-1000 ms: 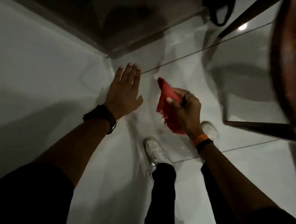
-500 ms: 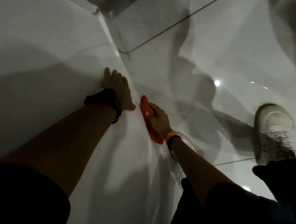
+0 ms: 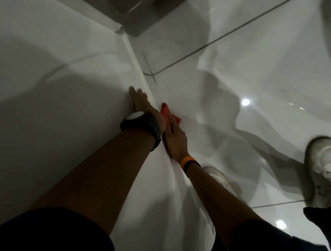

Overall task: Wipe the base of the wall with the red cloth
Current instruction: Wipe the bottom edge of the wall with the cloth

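The red cloth lies pressed against the base of the white wall, where the wall meets the glossy floor. My right hand, with an orange wristband, rests flat on the cloth and covers most of it; only the cloth's far end shows. My left hand, with a black watch on the wrist, is flat against the wall just left of the cloth, fingers spread and holding nothing.
The white wall fills the left side. Glossy white floor tiles with dark grout lines lie to the right. My white shoes stand on the floor at right. A dark door frame or threshold sits at the far corner.
I have crouched lower and both hands have moved down to the wall's base. The right hand has pushed the cloth forward along the wall's base, and the left hand has slid further along the wall.
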The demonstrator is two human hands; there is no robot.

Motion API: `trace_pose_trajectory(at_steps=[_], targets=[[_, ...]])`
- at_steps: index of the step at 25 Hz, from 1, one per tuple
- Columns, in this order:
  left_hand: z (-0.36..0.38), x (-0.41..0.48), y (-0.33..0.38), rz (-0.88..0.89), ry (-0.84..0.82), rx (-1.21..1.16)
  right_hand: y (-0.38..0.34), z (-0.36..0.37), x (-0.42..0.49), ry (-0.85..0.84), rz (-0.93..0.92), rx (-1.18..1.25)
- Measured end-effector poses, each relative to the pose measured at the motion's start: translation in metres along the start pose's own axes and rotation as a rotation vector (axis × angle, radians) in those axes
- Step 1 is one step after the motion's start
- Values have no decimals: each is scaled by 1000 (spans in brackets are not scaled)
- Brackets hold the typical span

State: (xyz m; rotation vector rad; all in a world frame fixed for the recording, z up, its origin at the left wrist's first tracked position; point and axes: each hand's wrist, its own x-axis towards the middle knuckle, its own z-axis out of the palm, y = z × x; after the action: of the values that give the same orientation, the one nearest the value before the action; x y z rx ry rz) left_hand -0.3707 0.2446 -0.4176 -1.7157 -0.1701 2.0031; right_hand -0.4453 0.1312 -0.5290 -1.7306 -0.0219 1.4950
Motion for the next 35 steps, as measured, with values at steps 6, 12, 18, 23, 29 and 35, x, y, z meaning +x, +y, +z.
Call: trace_pose_trajectory(at_steps=[6,12,18,23,29,35], targets=[[-4,-9,-16,-16,44,-73,-62,-13,75,-104,-164,-91],[11,0,-31,-12,44,-7,15,-3,-9,-29,77,-87],[12,-6,-4,14,27,-31,-29,-11,26,-50,-163,-59],[17,-3,1,10,43,-12,39,-10,-16,-21,78,-136],[24,-21,23,30,25,24,35,-13,-16,-86,29,-69],[32,-31,66,55,54,-26,72,-24,-69,-105,33,-138]])
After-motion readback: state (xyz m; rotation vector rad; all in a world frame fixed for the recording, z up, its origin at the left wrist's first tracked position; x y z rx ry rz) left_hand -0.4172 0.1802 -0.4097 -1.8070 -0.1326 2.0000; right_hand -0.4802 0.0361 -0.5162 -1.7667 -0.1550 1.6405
